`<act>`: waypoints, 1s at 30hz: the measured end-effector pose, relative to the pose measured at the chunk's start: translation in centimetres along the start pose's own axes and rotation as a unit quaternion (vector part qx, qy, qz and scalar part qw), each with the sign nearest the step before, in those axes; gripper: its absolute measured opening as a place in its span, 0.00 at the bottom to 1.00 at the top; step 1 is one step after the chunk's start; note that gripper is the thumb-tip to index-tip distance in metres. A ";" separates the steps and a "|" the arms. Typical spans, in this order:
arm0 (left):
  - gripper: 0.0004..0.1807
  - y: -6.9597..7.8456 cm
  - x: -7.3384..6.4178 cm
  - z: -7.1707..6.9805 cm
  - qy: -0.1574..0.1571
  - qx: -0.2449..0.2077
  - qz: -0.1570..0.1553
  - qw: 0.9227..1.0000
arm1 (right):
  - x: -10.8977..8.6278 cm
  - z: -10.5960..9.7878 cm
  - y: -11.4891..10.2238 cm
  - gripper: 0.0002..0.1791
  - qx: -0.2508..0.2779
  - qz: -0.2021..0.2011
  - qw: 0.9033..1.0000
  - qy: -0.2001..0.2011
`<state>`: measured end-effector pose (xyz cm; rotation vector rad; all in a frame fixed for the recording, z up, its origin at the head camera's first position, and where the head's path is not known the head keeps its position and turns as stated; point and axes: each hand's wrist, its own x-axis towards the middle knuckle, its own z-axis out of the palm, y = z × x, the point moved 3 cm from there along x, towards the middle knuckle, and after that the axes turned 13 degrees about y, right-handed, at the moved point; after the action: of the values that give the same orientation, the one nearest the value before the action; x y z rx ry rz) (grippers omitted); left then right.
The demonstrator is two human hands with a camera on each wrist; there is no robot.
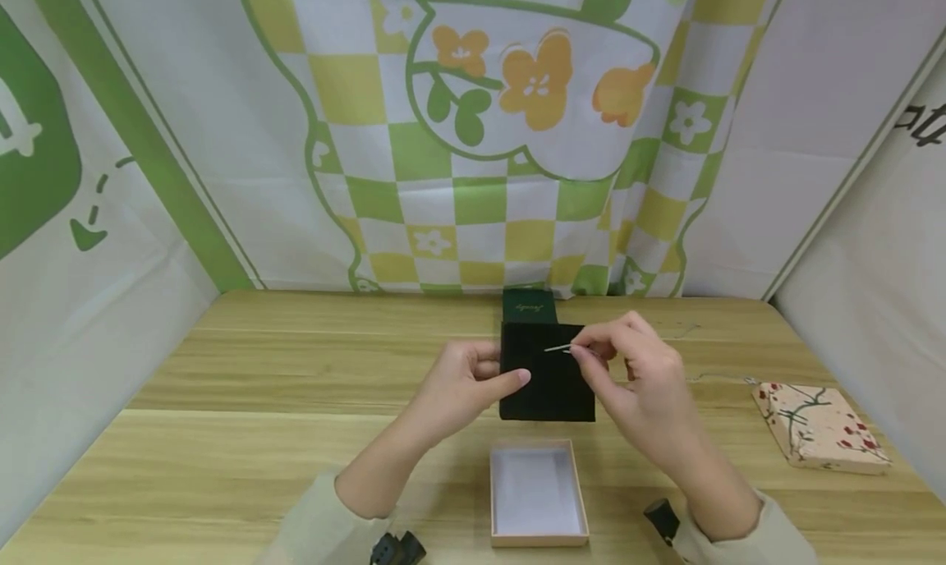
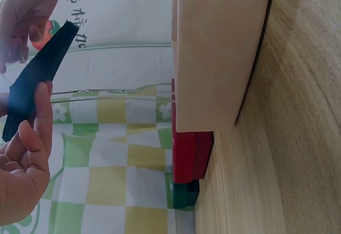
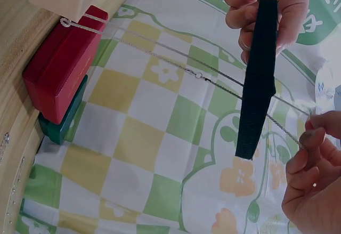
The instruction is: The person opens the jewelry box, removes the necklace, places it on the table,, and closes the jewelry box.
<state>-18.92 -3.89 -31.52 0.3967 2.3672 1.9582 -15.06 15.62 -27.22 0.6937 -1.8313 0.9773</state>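
Observation:
My left hand point(image 1: 469, 376) holds a thin black square pad point(image 1: 547, 397) raised above the table, thumb on its face. At the pad's upper right, my right hand point(image 1: 639, 376) pinches a silver chain necklace point(image 1: 557, 348) between thumb and fingertips. In the right wrist view, the doubled chain point(image 3: 160, 58) hangs past the pad point(image 3: 259, 85), with a clasp partway and a looped end near a pale box. Below the pad, on the table, lies an open pale box point(image 1: 538, 542) with a white interior.
A floral-patterned box point(image 1: 824, 425) lies at the right. Beyond the pad stand a dark green box point(image 1: 528, 306) and a red box point(image 3: 61, 66), which the pad hides in the head view. Thin chains point(image 1: 720, 378) lie on the table point(image 1: 244, 458). A checked cloth point(image 1: 473, 195) hangs behind.

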 end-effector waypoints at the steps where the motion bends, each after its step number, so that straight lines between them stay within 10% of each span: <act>1: 0.14 0.0 0.0 0.1 0.000 0.001 -0.001 1.000 | 0.0 -0.1 0.1 0.02 -0.001 0.006 1.000 0.005; 30: 0.11 -0.7 0.1 0.2 0.004 0.042 -0.014 0.999 | 0.7 -1.3 0.1 0.20 0.041 -0.039 0.996 0.064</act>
<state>-19.10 -3.78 -32.25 0.3588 2.4529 1.8570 -14.79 16.76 -26.23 0.7303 -1.6482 1.0275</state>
